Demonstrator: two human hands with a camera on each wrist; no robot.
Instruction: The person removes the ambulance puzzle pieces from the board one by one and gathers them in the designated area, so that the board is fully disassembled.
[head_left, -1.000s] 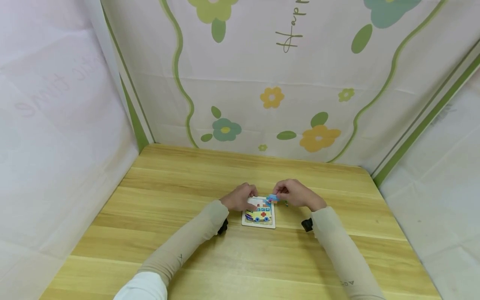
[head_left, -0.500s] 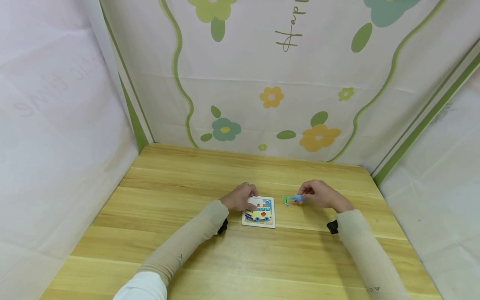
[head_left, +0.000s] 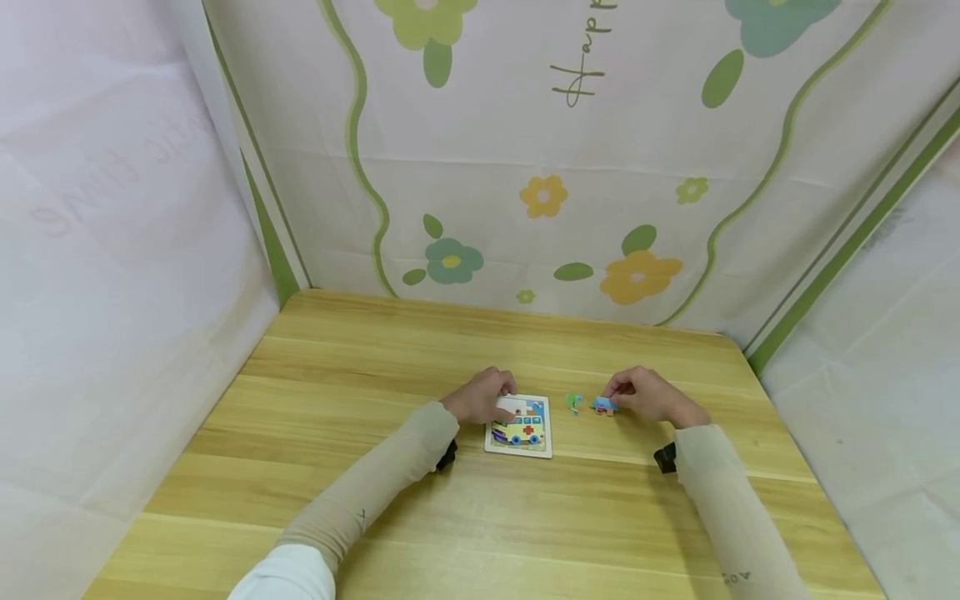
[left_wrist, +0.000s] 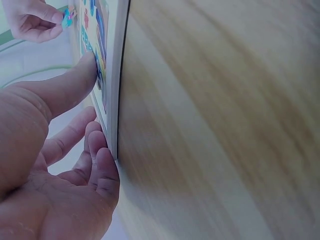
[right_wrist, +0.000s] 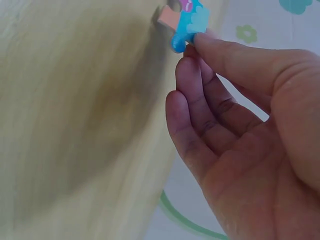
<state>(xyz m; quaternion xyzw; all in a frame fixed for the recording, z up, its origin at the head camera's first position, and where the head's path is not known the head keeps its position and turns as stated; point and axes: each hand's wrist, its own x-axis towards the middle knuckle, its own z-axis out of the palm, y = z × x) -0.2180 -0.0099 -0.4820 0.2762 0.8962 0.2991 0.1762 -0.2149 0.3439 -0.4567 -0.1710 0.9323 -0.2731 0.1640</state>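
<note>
A square jigsaw puzzle board (head_left: pixel 538 451) with a yellow ambulance picture and a pale frame lies flat on the table. My left hand (head_left: pixel 480 397) holds it at its left side, the thumb (left_wrist: pixel 80 82) on the picture and the fingers bent against the frame's edge. Right of the board, my right hand (head_left: pixel 647 394) pinches a blue puzzle piece (right_wrist: pixel 191 22) with pink and orange parts between thumb and fingertips. That piece is at or just above the tabletop; exact contact cannot be told. Part of the board's upper left is hidden by my left hand.
A small green and blue puzzle piece (head_left: pixel 573 402) lies on the wooden table (head_left: pixel 480 517), between the board and my right hand. White fabric walls (head_left: pixel 480 125) with printed flowers stand behind the table and along both sides.
My right hand has moved right, away from the board's upper right corner, carrying the blue piece past the green one and slightly lower. My left hand has stayed on the board.
</note>
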